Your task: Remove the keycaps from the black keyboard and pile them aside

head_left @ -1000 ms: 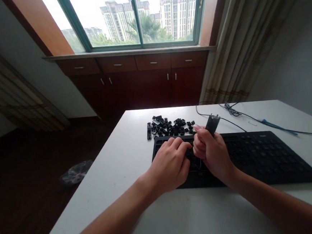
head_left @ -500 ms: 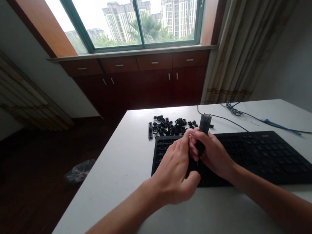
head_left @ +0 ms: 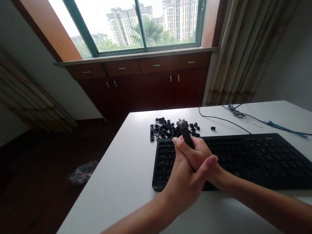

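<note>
Black, slim and metal-tipped, a bar-shaped hand tool [head_left: 186, 137] pokes up from the person's right hand [head_left: 200, 153], whose fingers are curled tightly round it. The left hand [head_left: 181, 181] is pressed up against the right one, its thumb laid across toward the wrist; its other fingers are mostly hidden from me, so I cannot tell whether they grasp anything. Both hands are above a long black plastic keyboard [head_left: 272, 158], the tool's tip leaning toward the far side. Near the keyboard's left end, rows of key places show as dark square frames. Just past its far edge lies a loose heap of small black plastic keycaps [head_left: 165, 130], a long black bar-shaped key [head_left: 152, 132] at its side, and one lone black keycap [head_left: 213, 128] sits well apart. Farther right, a thin black cable [head_left: 236, 111] lies bunched near a bent metal wire [head_left: 257, 125] and a narrow blue strip [head_left: 286, 129], all on a smooth white table [head_left: 123, 179].
</note>
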A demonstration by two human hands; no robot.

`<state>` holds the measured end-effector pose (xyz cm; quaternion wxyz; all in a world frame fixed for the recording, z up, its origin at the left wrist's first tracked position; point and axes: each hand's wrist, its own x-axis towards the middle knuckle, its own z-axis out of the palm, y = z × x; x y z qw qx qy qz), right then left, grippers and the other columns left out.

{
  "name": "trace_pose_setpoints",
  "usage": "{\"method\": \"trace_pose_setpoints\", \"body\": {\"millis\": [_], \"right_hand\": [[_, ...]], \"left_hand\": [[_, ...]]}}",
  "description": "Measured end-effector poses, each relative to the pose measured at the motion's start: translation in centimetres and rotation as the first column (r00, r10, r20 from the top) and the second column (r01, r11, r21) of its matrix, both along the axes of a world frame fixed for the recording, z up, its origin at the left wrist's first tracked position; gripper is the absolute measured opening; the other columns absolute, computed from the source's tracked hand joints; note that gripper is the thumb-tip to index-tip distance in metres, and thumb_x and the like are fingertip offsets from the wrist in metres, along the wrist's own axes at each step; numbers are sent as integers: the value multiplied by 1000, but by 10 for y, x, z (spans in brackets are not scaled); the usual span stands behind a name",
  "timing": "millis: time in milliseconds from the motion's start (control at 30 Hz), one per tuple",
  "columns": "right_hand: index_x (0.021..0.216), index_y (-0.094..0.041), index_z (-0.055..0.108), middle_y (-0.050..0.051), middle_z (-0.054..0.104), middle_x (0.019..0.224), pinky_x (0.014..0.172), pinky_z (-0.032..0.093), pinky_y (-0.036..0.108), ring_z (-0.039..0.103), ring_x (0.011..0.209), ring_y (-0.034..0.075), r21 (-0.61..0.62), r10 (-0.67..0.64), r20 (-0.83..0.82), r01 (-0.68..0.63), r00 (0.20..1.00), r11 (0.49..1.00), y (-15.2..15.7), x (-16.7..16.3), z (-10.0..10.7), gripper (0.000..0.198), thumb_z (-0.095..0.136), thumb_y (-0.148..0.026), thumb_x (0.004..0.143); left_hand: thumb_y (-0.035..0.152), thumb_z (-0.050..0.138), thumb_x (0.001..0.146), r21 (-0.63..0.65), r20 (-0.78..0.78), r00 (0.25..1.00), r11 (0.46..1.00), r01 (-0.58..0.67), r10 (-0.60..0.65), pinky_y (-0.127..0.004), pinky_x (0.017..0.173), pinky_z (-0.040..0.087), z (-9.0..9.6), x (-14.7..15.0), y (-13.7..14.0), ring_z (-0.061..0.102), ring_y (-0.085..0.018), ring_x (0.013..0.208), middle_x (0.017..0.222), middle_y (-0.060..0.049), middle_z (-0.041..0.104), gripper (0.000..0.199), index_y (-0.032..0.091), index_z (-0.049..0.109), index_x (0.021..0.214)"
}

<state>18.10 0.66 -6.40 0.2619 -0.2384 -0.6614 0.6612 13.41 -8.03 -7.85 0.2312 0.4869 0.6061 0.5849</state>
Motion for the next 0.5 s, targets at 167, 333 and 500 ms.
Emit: {"method": "trace_pose_setpoints", "body": {"millis": [167, 333, 500], "right_hand": [[64, -22, 43, -4, 39, 59, 47, 31, 27, 35, 54, 12, 71, 73, -22, -71, 997, 995, 2, -3, 0, 44, 61, -49, 94], [59, -22, 40, -7, 30, 53, 44, 24, 26, 25, 48, 9, -96, 145, -240, -172, 960, 980, 6, 10, -2, 50, 64, -49, 93], [52, -23, 38, -9, 31, 44, 39, 18, 25, 23, 39, 7, -271, 213, -142, -245, 967, 931, 18, 13, 7, 55, 69, -50, 89]], "left_hand": [[57, 66, 93, -15, 24, 998, 998, -54, 55, -55, 124, 34, -4, 1, -1, 34, -38, 150, 151, -22, 43, 89, 18, 16, 156], [54, 83, 77, -108, -63, 998, 994, -11, 4, -57, 119, 42, -7, 3, -7, 41, -41, 144, 150, -22, 44, 114, 19, 11, 158], [43, 92, 67, -205, -266, 959, 978, 41, -96, -50, 98, 58, 5, -22, -6, 64, -33, 113, 125, -13, 62, 99, 21, 37, 146]]}}
